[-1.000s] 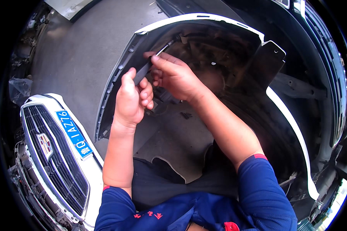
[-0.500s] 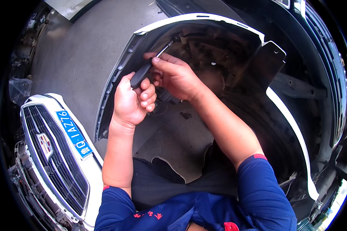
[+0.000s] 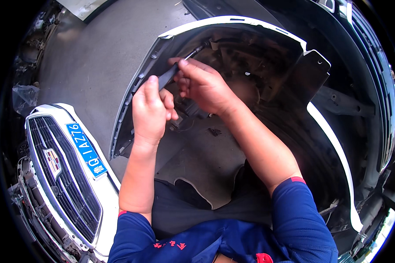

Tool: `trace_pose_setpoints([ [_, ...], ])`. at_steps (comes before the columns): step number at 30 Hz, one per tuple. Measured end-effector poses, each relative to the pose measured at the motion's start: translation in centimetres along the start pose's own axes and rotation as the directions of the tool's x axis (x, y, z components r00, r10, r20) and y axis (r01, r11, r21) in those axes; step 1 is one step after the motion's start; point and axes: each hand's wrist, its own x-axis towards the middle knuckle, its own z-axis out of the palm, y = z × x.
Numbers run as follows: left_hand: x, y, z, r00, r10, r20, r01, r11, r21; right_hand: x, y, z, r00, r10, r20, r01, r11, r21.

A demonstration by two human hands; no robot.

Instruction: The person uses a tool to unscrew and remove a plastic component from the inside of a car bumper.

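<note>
My left hand [image 3: 152, 109] is wrapped round the dark handle of a screwdriver-like tool [image 3: 166, 78], thumb raised along it. My right hand [image 3: 202, 85] is beside it, thumb and fingers closed on the tool where handle meets metal shaft. The shaft slants up and right to a small socket-like tip [image 3: 201, 47] against the dark inner side of a curved, white-edged car body panel [image 3: 241, 20]. Whether the tip sits on a fastener, I cannot tell. Dark liner and brackets lie behind and beneath my hands.
A white bumper with a grille [image 3: 63, 179] and blue plate lies at lower left. Concrete floor [image 3: 74, 57] shows at upper left, beside a plastic bag [image 3: 25, 98] and piled parts. Dark car bodywork [image 3: 355, 87] fills the right. My legs are below the panel.
Since half a second ago my left thumb has lifted higher along the handle and that hand's fingers have shifted. My right hand stays on the tool. The whole view has shifted slightly.
</note>
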Motion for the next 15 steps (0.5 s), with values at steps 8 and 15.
trace_pose_setpoints([
  [8,0.0,-0.9,1.1,0.988,0.142,-0.056,-0.126,0.966,0.224,0.8,0.6,-1.1,0.997,-0.064,-0.041,0.055,0.980,-0.190],
  [15,0.5,-1.0,-0.5,0.984,-0.173,0.047,0.169,0.982,0.084,0.2,0.3,-0.2,0.999,-0.024,0.033,0.025,0.999,-0.030],
])
